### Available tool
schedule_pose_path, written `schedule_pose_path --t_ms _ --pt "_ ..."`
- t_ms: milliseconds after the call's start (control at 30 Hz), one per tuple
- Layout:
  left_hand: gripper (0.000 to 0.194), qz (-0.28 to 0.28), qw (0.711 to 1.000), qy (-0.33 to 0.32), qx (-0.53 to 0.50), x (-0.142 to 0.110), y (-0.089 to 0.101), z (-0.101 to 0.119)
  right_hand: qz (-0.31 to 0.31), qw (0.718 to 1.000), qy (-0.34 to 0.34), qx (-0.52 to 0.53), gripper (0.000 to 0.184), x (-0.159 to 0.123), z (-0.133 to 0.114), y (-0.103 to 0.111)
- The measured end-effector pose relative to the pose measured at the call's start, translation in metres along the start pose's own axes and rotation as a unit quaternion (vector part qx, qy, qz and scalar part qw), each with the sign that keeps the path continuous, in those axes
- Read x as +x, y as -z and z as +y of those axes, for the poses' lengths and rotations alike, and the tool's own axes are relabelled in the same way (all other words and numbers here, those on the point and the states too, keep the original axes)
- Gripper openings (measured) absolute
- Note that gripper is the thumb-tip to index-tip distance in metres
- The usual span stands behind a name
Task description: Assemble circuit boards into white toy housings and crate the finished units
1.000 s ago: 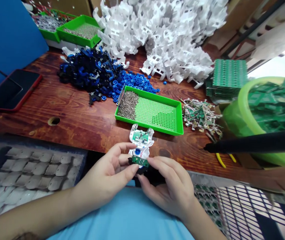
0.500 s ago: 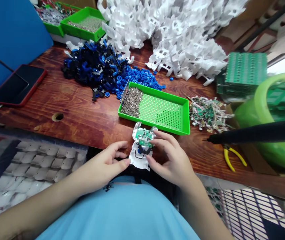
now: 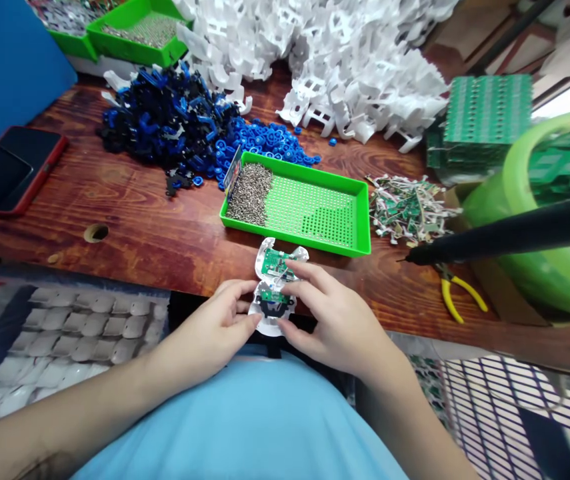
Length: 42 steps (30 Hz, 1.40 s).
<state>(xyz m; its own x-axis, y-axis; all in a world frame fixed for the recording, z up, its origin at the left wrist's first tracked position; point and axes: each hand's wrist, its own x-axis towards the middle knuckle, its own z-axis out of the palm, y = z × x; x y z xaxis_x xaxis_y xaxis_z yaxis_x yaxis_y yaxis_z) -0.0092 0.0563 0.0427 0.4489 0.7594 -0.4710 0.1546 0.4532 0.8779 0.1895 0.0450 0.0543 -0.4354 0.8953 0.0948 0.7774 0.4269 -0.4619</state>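
Observation:
At the table's front edge lies a white plastic shell holding a black plastic part. A small green circuit board sits over the black part, and a thin wire shows near it. Directly beyond, touching or nearly so, is a second white shell piece with another green board inside. My left hand pinches the near shell's left side between thumb and fingers. My right hand has its fingertips on the small board's right end and its thumb at the shell's right edge, partly covering both.
A green tray of small screws stands just beyond the shells. Behind it are black-and-blue parts, blue rings and white shells. To the right are wired boards, yellow-handled pliers and a dark pointed tool.
The small board now lies flatter over the black part in the near shell, with my right fingers following it. My left hand keeps its hold. The whole view has shifted slightly.

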Motion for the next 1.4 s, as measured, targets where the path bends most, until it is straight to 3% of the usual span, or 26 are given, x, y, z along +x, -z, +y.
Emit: schedule_pose_path --t_ms 267,433,733,1067,1167,1267,1333,1400 --pt "0.037 -0.044 0.995 0.059 -0.073 -0.009 -0.004 0.002 -0.058 0.998 -0.013 -0.022 0.033 -0.006 -0.013 0.006" --pt "0.042 -0.099 0.982 0.136 -0.086 -0.013 -0.005 -0.004 -0.105 0.994 0.013 -0.028 0.032 -0.013 -0.022 0.01" --pt "0.034 -0.072 0.989 0.108 -0.064 -0.012 -0.016 -0.021 -0.062 0.991 0.089 -0.081 0.022 -0.022 -0.024 0.001" --pt "0.04 -0.008 0.995 0.04 -0.088 -0.013 -0.026 -0.039 -0.025 0.991 0.104 -0.075 0.032 -0.041 -0.016 -0.016" --pt "0.036 -0.002 0.995 0.027 -0.1 -0.012 -0.03 -0.043 0.08 0.996 0.044 0.007 0.033 -0.053 -0.015 -0.026" --pt "0.03 0.0 0.992 -0.019 -0.122 -0.013 -0.034 -0.047 0.207 0.956 -0.113 0.173 0.028 -0.067 -0.017 -0.038" --pt "0.028 -0.004 0.99 -0.062 -0.127 -0.015 -0.035 -0.052 0.198 0.918 -0.177 0.295 0.024 -0.073 -0.019 -0.046" --pt "0.025 -0.005 0.991 -0.097 -0.091 -0.016 -0.034 -0.06 0.139 0.896 -0.186 0.379 0.025 -0.076 -0.023 -0.051"
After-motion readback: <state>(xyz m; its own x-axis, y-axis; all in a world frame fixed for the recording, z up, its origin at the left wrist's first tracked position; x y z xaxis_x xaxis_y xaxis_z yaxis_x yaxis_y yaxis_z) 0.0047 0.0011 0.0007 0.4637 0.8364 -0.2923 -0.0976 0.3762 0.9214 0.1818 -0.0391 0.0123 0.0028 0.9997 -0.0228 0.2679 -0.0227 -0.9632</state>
